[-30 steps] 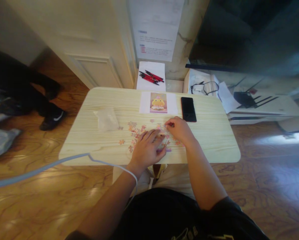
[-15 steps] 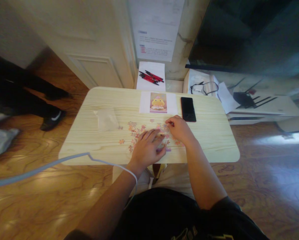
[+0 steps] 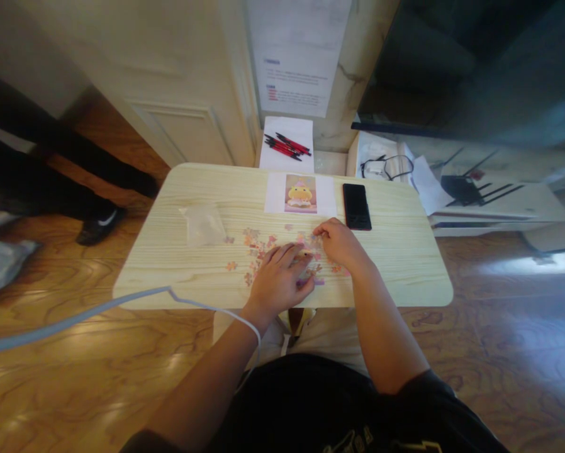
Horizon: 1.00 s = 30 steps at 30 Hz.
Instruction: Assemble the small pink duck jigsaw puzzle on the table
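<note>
Small pink and orange puzzle pieces (image 3: 257,242) lie scattered on the middle of a light wooden table (image 3: 169,251). My left hand (image 3: 280,280) rests flat on some of them, fingers stretched out toward the right. My right hand (image 3: 341,244) sits just beyond it, its fingertips pinched on a puzzle piece near the cluster. A reference picture (image 3: 300,194) of a yellow figure lies at the table's far edge, above both hands.
A black phone (image 3: 356,206) lies right of the picture. A clear plastic bag (image 3: 201,224) sits at the table's left. Red and black pens (image 3: 286,146) rest on paper behind the table. Another person's legs and shoe (image 3: 96,226) stand on the floor at left. A white cable (image 3: 122,302) crosses the near edge.
Both hands stay almost still over the pieces; the right hand's pinch has shifted slightly. The other person's legs at left have moved.
</note>
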Each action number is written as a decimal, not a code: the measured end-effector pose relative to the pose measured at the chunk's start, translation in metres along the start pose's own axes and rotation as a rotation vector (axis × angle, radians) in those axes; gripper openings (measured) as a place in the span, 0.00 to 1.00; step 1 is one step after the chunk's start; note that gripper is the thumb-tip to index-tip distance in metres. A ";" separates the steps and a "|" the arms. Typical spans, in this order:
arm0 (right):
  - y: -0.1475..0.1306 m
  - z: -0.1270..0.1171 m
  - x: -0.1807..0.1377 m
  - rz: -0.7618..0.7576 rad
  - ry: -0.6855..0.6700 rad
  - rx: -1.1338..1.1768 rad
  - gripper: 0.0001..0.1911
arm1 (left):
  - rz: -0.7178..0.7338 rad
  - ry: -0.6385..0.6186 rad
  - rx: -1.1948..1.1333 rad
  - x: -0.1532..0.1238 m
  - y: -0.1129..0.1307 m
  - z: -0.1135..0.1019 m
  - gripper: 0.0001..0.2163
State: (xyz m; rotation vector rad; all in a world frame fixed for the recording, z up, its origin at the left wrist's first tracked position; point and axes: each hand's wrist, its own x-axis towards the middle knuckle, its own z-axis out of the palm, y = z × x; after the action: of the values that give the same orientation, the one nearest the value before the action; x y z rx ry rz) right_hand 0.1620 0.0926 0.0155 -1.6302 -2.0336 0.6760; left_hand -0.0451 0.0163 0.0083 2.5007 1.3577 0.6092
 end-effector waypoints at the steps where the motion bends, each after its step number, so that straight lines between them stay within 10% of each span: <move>1: 0.000 0.000 0.000 -0.002 -0.001 0.001 0.18 | -0.001 0.003 -0.002 0.000 0.000 0.000 0.18; 30: -0.007 0.005 0.008 0.068 0.002 -0.061 0.02 | -0.003 -0.010 0.006 0.000 -0.001 0.001 0.18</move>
State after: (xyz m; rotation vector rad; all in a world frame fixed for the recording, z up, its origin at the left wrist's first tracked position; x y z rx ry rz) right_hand 0.1517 0.0989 0.0162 -1.7412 -2.0235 0.6418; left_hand -0.0455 0.0165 0.0073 2.5029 1.3619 0.5922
